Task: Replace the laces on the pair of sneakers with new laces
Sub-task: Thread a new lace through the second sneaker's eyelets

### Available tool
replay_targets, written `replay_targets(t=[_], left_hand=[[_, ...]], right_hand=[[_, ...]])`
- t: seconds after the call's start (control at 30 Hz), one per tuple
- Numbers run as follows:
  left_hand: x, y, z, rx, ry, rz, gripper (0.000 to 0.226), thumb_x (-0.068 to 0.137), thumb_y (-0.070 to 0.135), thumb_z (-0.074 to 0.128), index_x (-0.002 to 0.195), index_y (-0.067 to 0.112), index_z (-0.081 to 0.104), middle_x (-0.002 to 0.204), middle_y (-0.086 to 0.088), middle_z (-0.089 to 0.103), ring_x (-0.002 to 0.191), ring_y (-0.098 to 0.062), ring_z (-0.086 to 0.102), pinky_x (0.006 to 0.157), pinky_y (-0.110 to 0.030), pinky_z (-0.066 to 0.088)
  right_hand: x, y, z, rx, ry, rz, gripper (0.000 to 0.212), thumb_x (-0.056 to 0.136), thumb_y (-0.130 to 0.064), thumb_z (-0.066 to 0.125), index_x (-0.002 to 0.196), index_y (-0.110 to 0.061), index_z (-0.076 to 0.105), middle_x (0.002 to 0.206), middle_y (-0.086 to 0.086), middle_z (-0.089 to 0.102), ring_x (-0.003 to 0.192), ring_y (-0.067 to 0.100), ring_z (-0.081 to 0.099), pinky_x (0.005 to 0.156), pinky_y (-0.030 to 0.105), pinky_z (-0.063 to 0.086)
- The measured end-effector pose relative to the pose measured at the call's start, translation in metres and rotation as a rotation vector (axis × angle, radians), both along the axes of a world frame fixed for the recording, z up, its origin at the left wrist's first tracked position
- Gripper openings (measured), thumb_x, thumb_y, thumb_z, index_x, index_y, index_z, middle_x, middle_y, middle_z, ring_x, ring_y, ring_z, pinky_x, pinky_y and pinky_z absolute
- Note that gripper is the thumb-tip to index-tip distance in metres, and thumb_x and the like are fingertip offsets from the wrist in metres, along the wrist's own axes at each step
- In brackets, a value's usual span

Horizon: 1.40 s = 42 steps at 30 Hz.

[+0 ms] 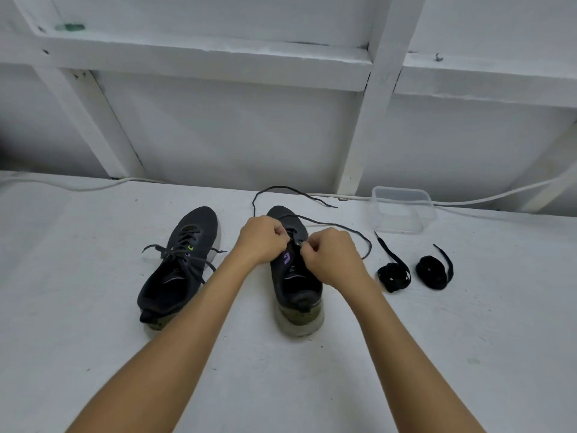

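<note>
Both hands, left hand point(261, 238) and right hand point(332, 256), pinching the old lace point(337, 227) on the right sneaker point(293, 282), left sneaker point(181, 260) laced, two coiled new laces point(394, 275) right on white surface point(93, 307)

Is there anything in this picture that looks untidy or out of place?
Only the old lace: it trails loose from the right sneaker across the table. The left sneaker stays laced, and the new laces lie coiled.

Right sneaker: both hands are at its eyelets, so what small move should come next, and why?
Probably pull the old lace out of the next eyelet down. Both the left hand and the right hand pinch it over the right sneaker, and its freed ends already trail loose past the toe, while the coiled new laces wait untouched.
</note>
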<state>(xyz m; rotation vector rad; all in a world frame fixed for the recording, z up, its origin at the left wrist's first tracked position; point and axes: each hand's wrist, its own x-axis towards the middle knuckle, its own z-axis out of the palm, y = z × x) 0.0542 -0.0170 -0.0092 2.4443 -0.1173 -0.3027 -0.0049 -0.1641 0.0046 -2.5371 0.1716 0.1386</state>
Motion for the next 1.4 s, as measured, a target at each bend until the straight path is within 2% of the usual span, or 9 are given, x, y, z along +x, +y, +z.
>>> replay_targets(t=[0.13, 0.37, 0.57, 0.7, 0.73, 0.87, 1.0, 1.27, 1.4], left_hand=[[0.001, 0.025, 0.012, -0.324, 0.177, -0.028, 0.011, 0.097, 0.014, 0.059, 0.091, 0.011, 0.069, 0.088, -0.006, 0.075, 0.083, -0.011, 0.075, 0.085, -0.038, 0.061], [-0.007, 0.053, 0.029, -0.827, 0.131, 0.134, 0.015, 0.107, 0.023, 0.044, 0.096, 0.018, 0.053, 0.113, 0.001, 0.072, 0.089, -0.012, 0.068, 0.064, -0.024, 0.048], [-0.012, 0.034, 0.029, -0.886, 0.224, 0.150, 0.020, 0.109, 0.018, 0.038, 0.092, 0.014, 0.048, 0.076, -0.003, 0.064, 0.062, -0.014, 0.060, 0.054, -0.022, 0.048], [-0.005, 0.049, 0.069, -1.378, 0.114, 0.357, 0.029, 0.102, 0.014, 0.042, 0.074, 0.019, 0.043, 0.052, 0.005, 0.043, 0.048, -0.009, 0.037, 0.046, -0.019, 0.031], [-0.005, 0.053, 0.075, -1.305, 0.063, 0.378, 0.029, 0.099, 0.017, 0.046, 0.070, 0.020, 0.043, 0.051, 0.005, 0.039, 0.048, -0.010, 0.033, 0.045, -0.019, 0.027], [-0.015, 0.047, 0.056, -0.077, -0.169, 0.067, 0.018, 0.087, 0.045, 0.070, 0.080, 0.028, 0.069, 0.064, 0.008, 0.052, 0.060, -0.010, 0.049, 0.055, -0.026, 0.036], [-0.017, 0.021, 0.027, 0.263, -0.140, -0.121, 0.015, 0.084, 0.045, 0.073, 0.096, 0.036, 0.075, 0.096, 0.015, 0.071, 0.095, -0.011, 0.062, 0.072, -0.025, 0.042], [-0.014, 0.005, 0.009, 0.402, -0.194, -0.156, 0.017, 0.095, 0.037, 0.059, 0.104, 0.034, 0.073, 0.101, 0.006, 0.070, 0.102, -0.020, 0.062, 0.071, -0.028, 0.042], [-0.008, 0.022, 0.019, -0.246, 0.027, -0.044, 0.013, 0.098, 0.026, 0.059, 0.088, 0.021, 0.066, 0.075, 0.008, 0.060, 0.072, -0.008, 0.058, 0.065, -0.025, 0.041]], right_hand=[[0.007, -0.002, -0.008, -0.182, -0.069, -0.076, 0.026, 0.102, -0.021, 0.047, 0.079, -0.011, 0.051, 0.085, 0.013, 0.063, 0.073, 0.028, 0.048, 0.064, 0.030, 0.033], [-0.004, 0.006, -0.009, -0.095, -0.150, -0.055, 0.028, 0.100, -0.030, 0.051, 0.092, -0.010, 0.069, 0.088, 0.007, 0.070, 0.078, 0.027, 0.059, 0.064, 0.031, 0.043], [-0.007, 0.024, -0.016, -0.100, 0.029, 0.045, 0.040, 0.083, -0.057, 0.067, 0.099, -0.020, 0.065, 0.088, 0.001, 0.065, 0.080, 0.024, 0.062, 0.055, 0.028, 0.038], [-0.003, 0.019, -0.022, -0.107, 0.063, 0.011, 0.038, 0.087, -0.050, 0.066, 0.098, -0.014, 0.066, 0.089, 0.005, 0.065, 0.080, 0.026, 0.061, 0.054, 0.029, 0.036], [-0.002, 0.019, -0.022, -0.103, 0.066, 0.003, 0.038, 0.087, -0.051, 0.066, 0.097, -0.014, 0.065, 0.090, 0.006, 0.065, 0.080, 0.026, 0.061, 0.054, 0.029, 0.036], [0.003, 0.023, -0.022, -0.110, 0.082, -0.013, 0.037, 0.087, -0.049, 0.067, 0.091, -0.012, 0.063, 0.087, 0.005, 0.064, 0.079, 0.026, 0.061, 0.050, 0.028, 0.033], [0.002, 0.022, -0.024, -0.121, 0.067, -0.022, 0.037, 0.085, -0.050, 0.067, 0.088, -0.013, 0.062, 0.087, 0.005, 0.065, 0.078, 0.026, 0.061, 0.048, 0.027, 0.031], [0.008, 0.010, -0.028, -0.095, 0.115, -0.040, 0.043, 0.087, -0.054, 0.065, 0.087, -0.011, 0.060, 0.086, 0.007, 0.063, 0.079, 0.026, 0.060, 0.049, 0.027, 0.031], [0.000, 0.004, -0.031, -0.093, 0.140, -0.094, 0.047, 0.088, -0.058, 0.064, 0.087, -0.010, 0.059, 0.082, 0.003, 0.061, 0.078, 0.026, 0.060, 0.052, 0.028, 0.035]])
